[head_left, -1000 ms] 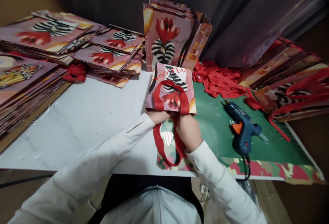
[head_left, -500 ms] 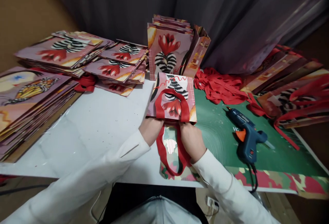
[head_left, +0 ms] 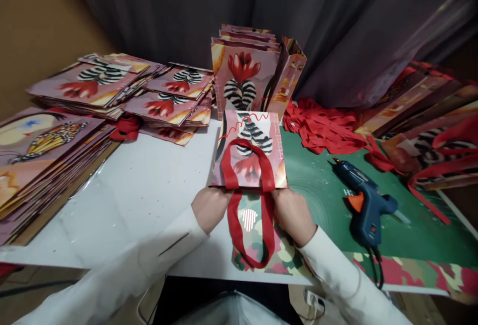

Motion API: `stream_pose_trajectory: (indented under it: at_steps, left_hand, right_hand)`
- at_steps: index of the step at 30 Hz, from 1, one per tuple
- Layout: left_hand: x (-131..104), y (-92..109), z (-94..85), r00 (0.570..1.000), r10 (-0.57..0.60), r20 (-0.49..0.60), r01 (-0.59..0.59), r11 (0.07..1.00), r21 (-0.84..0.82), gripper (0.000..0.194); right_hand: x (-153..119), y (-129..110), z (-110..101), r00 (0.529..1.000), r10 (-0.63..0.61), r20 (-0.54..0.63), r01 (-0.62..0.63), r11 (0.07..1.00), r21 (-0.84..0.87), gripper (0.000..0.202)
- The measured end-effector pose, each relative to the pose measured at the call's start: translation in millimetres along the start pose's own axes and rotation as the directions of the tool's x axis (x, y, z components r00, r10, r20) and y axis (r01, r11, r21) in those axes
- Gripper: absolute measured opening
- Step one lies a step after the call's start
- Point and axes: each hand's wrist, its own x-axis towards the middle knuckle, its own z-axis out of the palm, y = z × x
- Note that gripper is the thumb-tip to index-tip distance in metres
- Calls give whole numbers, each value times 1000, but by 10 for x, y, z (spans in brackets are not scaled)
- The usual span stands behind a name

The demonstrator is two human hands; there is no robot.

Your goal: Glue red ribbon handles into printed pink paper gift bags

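In front of me lies a paper gift bag (head_left: 254, 153) printed with a red tulip and zebra stripes, its mouth edge towards me. One red ribbon handle (head_left: 266, 168) lies over the printed face. A second ribbon loop (head_left: 234, 220) hangs towards the table's front edge. My left hand (head_left: 211, 208) is closed at the left corner of the mouth edge, and my right hand (head_left: 295, 213) closes on the right corner. The bag partly hides the fingers of both hands. Under the lower loop is a camouflage-patterned sheet (head_left: 249, 250) with a striped patch.
Finished-looking bags (head_left: 242, 73) stand upright behind. Stacks of flat bags (head_left: 99, 83) fill the left side. A heap of red ribbons (head_left: 321, 126) and a blue glue gun (head_left: 364, 198) with a cord lie right, on a green mat (head_left: 317, 180). More bags (head_left: 407, 96) stand far right.
My hands have moved apart, from near the handle ends out to the corners of the bag's mouth edge. The bag now lies flatter, and the lower loop has straightened.
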Motion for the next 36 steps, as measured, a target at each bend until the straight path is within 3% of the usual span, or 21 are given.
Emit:
stream_pose_trajectory:
  at_steps: [4, 8, 12, 15, 17, 19, 21, 22, 23, 24, 28, 30, 33, 36]
  left_hand:
    - [24, -58, -35, 996, 90, 11, -90, 994, 61, 31]
    - [74, -133, -69, 987, 159, -35, -156, 984, 84, 26]
    - [114, -187, -116, 974, 179, -136, -164, 980, 113, 32]
    - [122, -232, -183, 955, 191, -228, -164, 978, 131, 41]
    - [121, -272, -242, 894, 263, -362, -224, 964, 146, 42]
    - [120, -305, -306, 760, 377, -530, -311, 926, 212, 41]
    - [119, -309, -366, 612, 475, -632, -352, 880, 319, 37]
    - [117, -293, -393, 569, 501, -652, -347, 865, 362, 34]
    - [114, -264, -418, 554, 509, -659, -329, 861, 388, 30]
    - [111, -223, -441, 572, 496, -653, -301, 868, 396, 27]
    - [113, 7, -508, 802, 312, -510, -142, 928, 344, 21]
    - [130, 104, -527, 873, 223, -433, -79, 942, 326, 22]
    - [157, 163, -542, 894, 211, -395, -76, 941, 330, 24]
    - [152, 116, -569, 854, 289, -432, -119, 918, 379, 21]
  right_hand:
    - [2, -32, 5, 999, 4, -51, -1, 999, 54, 33]
    - [-41, -34, -28, 989, -76, -126, 86, 994, 73, 39]
    - [-61, -8, -50, 959, -180, -219, 162, 982, -96, 40]
    - [-15, 37, -51, 900, -227, -371, 149, 962, -228, 43]
    - [26, 73, -75, 854, -233, -466, 120, 958, -259, 41]
    - [48, 93, -122, 821, -228, -523, 99, 960, -263, 35]
    - [39, 82, -176, 816, -207, -539, 79, 965, -251, 30]
    - [24, 65, -199, 823, -187, -536, 65, 969, -238, 29]
    - [5, 42, -216, 835, -159, -527, 46, 974, -220, 30]
    - [-16, 15, -227, 850, -125, -512, 24, 979, -200, 32]
    - [-80, -102, -225, 906, -32, -423, -31, 989, -143, 42]
    - [-95, -145, -225, 916, -28, -401, -29, 991, -134, 47]
    - [-114, -168, -253, 916, -53, -398, -2, 991, -135, 53]
    - [-149, -121, -293, 911, -74, -406, 20, 990, -136, 50]
